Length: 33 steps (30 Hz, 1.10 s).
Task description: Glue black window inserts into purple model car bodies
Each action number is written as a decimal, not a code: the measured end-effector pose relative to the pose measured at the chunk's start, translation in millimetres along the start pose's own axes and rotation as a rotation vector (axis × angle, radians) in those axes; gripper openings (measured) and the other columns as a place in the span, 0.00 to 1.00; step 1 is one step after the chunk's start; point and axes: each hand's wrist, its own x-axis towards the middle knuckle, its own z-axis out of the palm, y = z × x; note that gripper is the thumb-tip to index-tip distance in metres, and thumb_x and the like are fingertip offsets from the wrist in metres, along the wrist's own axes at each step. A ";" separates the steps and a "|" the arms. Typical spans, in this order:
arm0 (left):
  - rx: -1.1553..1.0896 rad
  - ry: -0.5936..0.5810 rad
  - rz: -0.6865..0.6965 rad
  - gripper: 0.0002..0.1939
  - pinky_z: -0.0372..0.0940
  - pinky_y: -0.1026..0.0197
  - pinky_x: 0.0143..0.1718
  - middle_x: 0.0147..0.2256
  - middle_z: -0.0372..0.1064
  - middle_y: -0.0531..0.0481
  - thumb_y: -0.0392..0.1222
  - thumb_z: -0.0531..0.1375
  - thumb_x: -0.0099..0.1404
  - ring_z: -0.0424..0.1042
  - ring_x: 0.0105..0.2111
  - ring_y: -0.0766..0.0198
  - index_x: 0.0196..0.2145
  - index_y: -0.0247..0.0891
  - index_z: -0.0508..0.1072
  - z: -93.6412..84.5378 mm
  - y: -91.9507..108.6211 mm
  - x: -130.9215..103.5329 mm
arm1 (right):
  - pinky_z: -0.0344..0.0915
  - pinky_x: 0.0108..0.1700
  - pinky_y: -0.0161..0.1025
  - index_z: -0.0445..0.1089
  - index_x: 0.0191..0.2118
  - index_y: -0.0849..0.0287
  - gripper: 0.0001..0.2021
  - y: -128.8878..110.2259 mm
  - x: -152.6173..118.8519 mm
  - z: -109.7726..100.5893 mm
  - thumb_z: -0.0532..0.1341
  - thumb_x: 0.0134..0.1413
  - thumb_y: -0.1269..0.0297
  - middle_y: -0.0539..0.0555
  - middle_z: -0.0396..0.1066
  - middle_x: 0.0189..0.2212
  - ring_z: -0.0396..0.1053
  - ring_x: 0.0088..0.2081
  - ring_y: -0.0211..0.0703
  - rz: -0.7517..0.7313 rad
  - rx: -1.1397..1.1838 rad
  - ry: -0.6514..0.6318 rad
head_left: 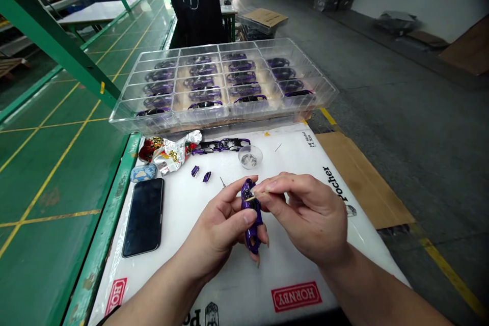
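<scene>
My left hand (219, 221) is closed around a purple-and-black model car part (252, 238), held on end above the white work surface. The thumb presses on its near face while other fingers support it from behind. My right hand (311, 214) pinches a thin, pale wooden-looking stick (250, 198), whose tip meets the upper half of the part. Most of the stick is hidden by the fingers. Beyond my hands lie a small clear dish (250, 158) with tiny metallic bits, two small purple pieces (207, 177) and a row of purple-and-black parts (221, 146).
A clear compartment tray (328, 89) with several purple-and-black parts spans the back. On the left lie a phone (143, 218), a blue case (143, 173) and a crumpled wrapper (171, 155). A green post (57, 30) slants nearby. Ahead is a person in black (198, 10).
</scene>
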 end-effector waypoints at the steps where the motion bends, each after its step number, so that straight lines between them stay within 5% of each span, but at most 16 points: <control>1: 0.000 0.000 -0.009 0.40 0.80 0.64 0.26 0.34 0.83 0.45 0.50 0.76 0.73 0.81 0.30 0.59 0.75 0.40 0.69 0.4 0.6 -0.3 | 0.85 0.50 0.43 0.83 0.54 0.46 0.18 -0.3 -0.1 -0.2 0.76 0.68 0.78 0.48 0.88 0.46 0.87 0.46 0.46 -0.004 -0.003 -0.003; 4: -0.017 0.007 -0.037 0.35 0.79 0.64 0.28 0.36 0.83 0.48 0.51 0.73 0.76 0.83 0.33 0.57 0.75 0.44 0.72 1.0 1.7 -1.9 | 0.85 0.52 0.46 0.83 0.54 0.44 0.19 -2.2 0.4 -0.5 0.74 0.69 0.79 0.48 0.88 0.47 0.88 0.48 0.48 0.018 0.001 -0.021; 7: -0.055 -0.002 -0.013 0.37 0.82 0.62 0.32 0.44 0.84 0.50 0.43 0.78 0.69 0.83 0.39 0.57 0.72 0.50 0.75 0.4 2.8 -2.9 | 0.86 0.54 0.48 0.83 0.54 0.45 0.20 -4.7 2.3 0.3 0.73 0.69 0.81 0.49 0.88 0.47 0.88 0.49 0.49 0.010 0.037 0.008; 10: -0.090 0.010 0.003 0.45 0.84 0.60 0.35 0.57 0.82 0.41 0.34 0.83 0.59 0.85 0.41 0.58 0.70 0.48 0.75 -0.6 6.1 -1.8 | 0.86 0.52 0.44 0.82 0.51 0.50 0.17 -6.4 4.6 0.0 0.74 0.67 0.82 0.49 0.88 0.45 0.88 0.46 0.47 -0.035 0.072 0.079; 14: -0.054 0.099 0.022 0.41 0.83 0.62 0.34 0.66 0.76 0.33 0.39 0.82 0.62 0.85 0.42 0.58 0.68 0.43 0.75 -5.2 15.0 1.2 | 0.82 0.45 0.39 0.82 0.49 0.50 0.10 -6.4 11.3 -11.2 0.74 0.70 0.74 0.49 0.86 0.42 0.85 0.42 0.45 0.035 -0.092 0.153; 16: 0.035 0.161 0.081 0.41 0.83 0.60 0.35 0.70 0.71 0.33 0.39 0.82 0.62 0.84 0.42 0.58 0.69 0.44 0.74 -10.8 19.6 2.4 | 0.76 0.37 0.38 0.83 0.49 0.49 0.06 -5.2 17.6 -20.9 0.73 0.72 0.69 0.49 0.85 0.39 0.82 0.36 0.44 0.168 -0.329 -0.013; 20: 0.467 0.289 0.289 0.43 0.82 0.61 0.35 0.73 0.67 0.37 0.37 0.78 0.65 0.80 0.41 0.63 0.74 0.50 0.72 -24.9 24.3 3.2 | 0.68 0.37 0.42 0.84 0.43 0.51 0.10 2.0 29.1 -37.7 0.67 0.72 0.73 0.51 0.86 0.39 0.82 0.37 0.50 0.466 -0.866 -0.673; 22: 0.779 0.335 0.426 0.42 0.81 0.62 0.36 0.70 0.69 0.39 0.33 0.74 0.67 0.79 0.43 0.62 0.75 0.50 0.72 -29.7 24.1 3.0 | 0.69 0.40 0.44 0.85 0.44 0.51 0.09 7.9 30.6 -43.1 0.67 0.71 0.72 0.53 0.87 0.44 0.84 0.43 0.54 0.516 -0.999 -0.799; 24: 1.053 0.321 0.567 0.41 0.83 0.59 0.42 0.68 0.72 0.39 0.30 0.70 0.68 0.80 0.50 0.56 0.75 0.48 0.72 -32.0 22.5 2.4 | 0.72 0.46 0.46 0.86 0.50 0.51 0.08 13.2 29.6 -47.0 0.70 0.70 0.66 0.56 0.86 0.50 0.84 0.49 0.57 0.471 -0.979 -0.743; 27: 1.300 0.230 0.703 0.42 0.83 0.50 0.57 0.69 0.73 0.39 0.26 0.66 0.68 0.78 0.64 0.47 0.76 0.48 0.70 -31.5 17.5 1.4 | 0.75 0.48 0.46 0.85 0.55 0.52 0.13 15.9 26.2 -48.0 0.69 0.75 0.53 0.58 0.85 0.51 0.82 0.48 0.55 0.419 -0.720 -0.472; 30: 1.431 0.189 0.750 0.45 0.79 0.45 0.66 0.71 0.73 0.38 0.22 0.62 0.68 0.77 0.68 0.45 0.78 0.48 0.67 -29.3 10.9 0.8 | 0.71 0.34 0.41 0.85 0.54 0.53 0.23 12.0 21.7 -41.0 0.62 0.80 0.40 0.54 0.82 0.35 0.76 0.33 0.46 0.495 -0.279 -0.315; 33: 1.509 0.175 0.781 0.44 0.78 0.43 0.68 0.71 0.73 0.38 0.22 0.59 0.71 0.78 0.68 0.45 0.80 0.49 0.65 -27.7 7.2 0.3 | 0.63 0.27 0.37 0.84 0.47 0.55 0.22 7.2 17.3 -30.8 0.69 0.75 0.39 0.48 0.72 0.24 0.67 0.25 0.41 0.535 -0.118 -0.304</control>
